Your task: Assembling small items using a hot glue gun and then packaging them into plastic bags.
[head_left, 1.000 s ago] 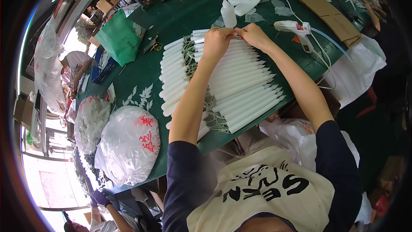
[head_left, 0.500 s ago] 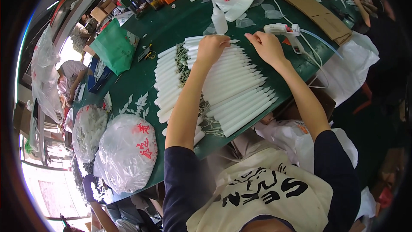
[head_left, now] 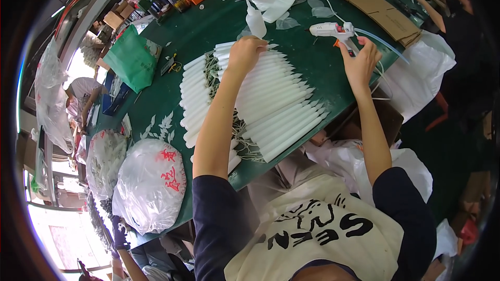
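Observation:
Many slim white taper candles (head_left: 271, 86) with pointed tips lie side by side in a row on the green table. A second row of white sticks (head_left: 195, 99) lies to their left, with thin pale wires (head_left: 238, 127) between the rows. At the far end, my left hand (head_left: 246, 54) is closed on a candle, its pale tip showing past my fingers. My right hand (head_left: 362, 65) is at the handle of a white glue gun (head_left: 333, 30), thumb and fingers apart around it. Whether they touch the handle is hard to see.
A white squeeze bottle (head_left: 255, 22) stands beyond the candles. Flat cardboard (head_left: 370, 8), a green bag (head_left: 134, 57), scissors (head_left: 176, 66) and loose white flame-shaped pieces (head_left: 162, 127) lie around. A stuffed plastic bag (head_left: 148, 187) sits at left. The glue gun's cord trails right. Other people sit around the table.
My right hand has moved right and slightly nearer, from beside the candle tips to the glue gun's handle, and its fingers have spread. My left hand stays at the far end of the candle row.

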Motion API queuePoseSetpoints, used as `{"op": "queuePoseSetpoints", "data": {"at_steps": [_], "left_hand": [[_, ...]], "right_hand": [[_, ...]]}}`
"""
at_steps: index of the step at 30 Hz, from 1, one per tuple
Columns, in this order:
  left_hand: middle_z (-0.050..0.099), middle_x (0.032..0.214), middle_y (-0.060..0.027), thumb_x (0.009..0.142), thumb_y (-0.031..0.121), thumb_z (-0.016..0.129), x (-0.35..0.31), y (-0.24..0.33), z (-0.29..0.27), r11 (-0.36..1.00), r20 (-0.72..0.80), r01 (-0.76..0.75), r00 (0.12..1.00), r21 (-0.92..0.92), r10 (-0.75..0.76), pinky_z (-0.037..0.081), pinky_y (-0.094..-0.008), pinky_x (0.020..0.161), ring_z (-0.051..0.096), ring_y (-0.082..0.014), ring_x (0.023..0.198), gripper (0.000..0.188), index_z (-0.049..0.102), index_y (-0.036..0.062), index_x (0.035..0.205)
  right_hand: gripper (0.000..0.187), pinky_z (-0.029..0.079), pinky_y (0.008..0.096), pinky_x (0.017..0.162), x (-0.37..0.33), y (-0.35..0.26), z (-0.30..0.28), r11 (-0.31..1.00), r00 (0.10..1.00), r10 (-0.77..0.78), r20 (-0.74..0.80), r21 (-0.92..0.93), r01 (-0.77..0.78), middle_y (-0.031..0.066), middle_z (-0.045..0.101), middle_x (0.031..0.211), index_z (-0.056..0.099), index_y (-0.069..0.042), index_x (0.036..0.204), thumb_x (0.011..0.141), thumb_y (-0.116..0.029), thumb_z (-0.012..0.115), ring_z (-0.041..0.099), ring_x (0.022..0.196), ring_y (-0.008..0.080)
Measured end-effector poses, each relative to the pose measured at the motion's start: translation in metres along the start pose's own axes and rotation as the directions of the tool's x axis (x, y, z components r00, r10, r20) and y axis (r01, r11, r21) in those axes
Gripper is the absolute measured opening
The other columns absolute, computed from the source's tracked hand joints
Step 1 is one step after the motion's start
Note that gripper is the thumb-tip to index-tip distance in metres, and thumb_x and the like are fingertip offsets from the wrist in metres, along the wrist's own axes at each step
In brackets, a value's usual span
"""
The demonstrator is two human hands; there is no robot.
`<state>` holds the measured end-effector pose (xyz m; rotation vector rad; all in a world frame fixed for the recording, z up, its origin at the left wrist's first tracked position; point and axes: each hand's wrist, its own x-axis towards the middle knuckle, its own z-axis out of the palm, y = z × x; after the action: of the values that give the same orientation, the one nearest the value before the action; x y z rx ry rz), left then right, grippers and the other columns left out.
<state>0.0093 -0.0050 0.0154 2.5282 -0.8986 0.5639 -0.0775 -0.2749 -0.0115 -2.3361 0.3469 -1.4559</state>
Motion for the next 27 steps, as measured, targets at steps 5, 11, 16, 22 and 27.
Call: {"op": "queuePoseSetpoints", "data": {"at_steps": [5, 11, 16, 22, 27], "left_hand": [[0.064, 0.088, -0.0088, 0.076, 0.011, 0.06, 0.003, -0.003, -0.001, 0.982, 0.218, 0.104, 0.966, 0.156, -0.137, 0.046, -0.0365, 0.073, 0.058, -0.0289, 0.083, 0.014, 0.068, 0.0081, 0.087], [0.063, 0.09, -0.0113, 0.077, 0.009, 0.059, 0.007, -0.008, -0.003, 0.999, 0.201, 0.036, 0.979, 0.003, -0.036, 0.045, -0.0372, 0.073, 0.058, -0.0313, 0.08, 0.014, 0.068, 0.007, 0.087], [0.064, 0.088, -0.0125, 0.076, 0.009, 0.06, 0.011, -0.013, -0.002, 0.995, 0.217, 0.095, 0.971, 0.01, -0.095, 0.046, -0.0358, 0.071, 0.059, -0.0311, 0.077, 0.013, 0.068, 0.0065, 0.086], [0.065, 0.083, -0.0141, 0.076, 0.01, 0.062, 0.014, -0.017, -0.007, 0.993, 0.241, 0.117, 0.964, 0.009, -0.116, 0.048, -0.0347, 0.069, 0.061, -0.0299, 0.073, 0.012, 0.069, 0.0063, 0.084], [0.065, 0.081, -0.0144, 0.076, 0.012, 0.062, 0.016, -0.012, -0.011, 0.992, 0.281, 0.123, 0.952, 0.01, -0.121, 0.047, -0.0358, 0.069, 0.06, -0.0309, 0.072, 0.013, 0.069, 0.0062, 0.085]], "right_hand": [[0.05, 0.038, 0.0362, 0.079, 0.006, -0.001, 0.001, 0.995, 0.975, 0.07, 0.213, 0.057, -0.084, 0.0135, 0.061, 0.092, 0.059, 0.001, 0.099, 0.067, -0.035, 0.074, 0.045, 0.089, 0.0281], [0.045, 0.041, 0.0363, 0.075, 0.007, 0.008, 0.01, 0.996, 0.97, 0.076, 0.233, 0.018, -0.082, 0.0126, 0.062, 0.087, 0.062, 0.0, 0.096, 0.067, -0.032, 0.074, 0.047, 0.085, 0.0286], [0.042, 0.042, 0.0375, 0.075, 0.006, 0.014, 0.02, 0.996, 0.97, 0.039, 0.238, 0.069, -0.057, 0.0128, 0.062, 0.088, 0.062, 0.0, 0.096, 0.068, -0.028, 0.074, 0.048, 0.086, 0.0289], [0.039, 0.043, 0.0369, 0.075, 0.008, 0.014, 0.018, 0.997, 0.97, 0.02, 0.244, 0.068, -0.037, 0.0138, 0.062, 0.086, 0.062, 0.001, 0.095, 0.069, -0.026, 0.073, 0.049, 0.086, 0.0292], [0.038, 0.042, 0.0397, 0.074, 0.018, 0.017, 0.022, 0.994, 0.949, -0.008, 0.314, 0.11, -0.028, 0.0119, 0.062, 0.086, 0.061, 0.002, 0.089, 0.068, -0.027, 0.073, 0.05, 0.086, 0.0305]]}}
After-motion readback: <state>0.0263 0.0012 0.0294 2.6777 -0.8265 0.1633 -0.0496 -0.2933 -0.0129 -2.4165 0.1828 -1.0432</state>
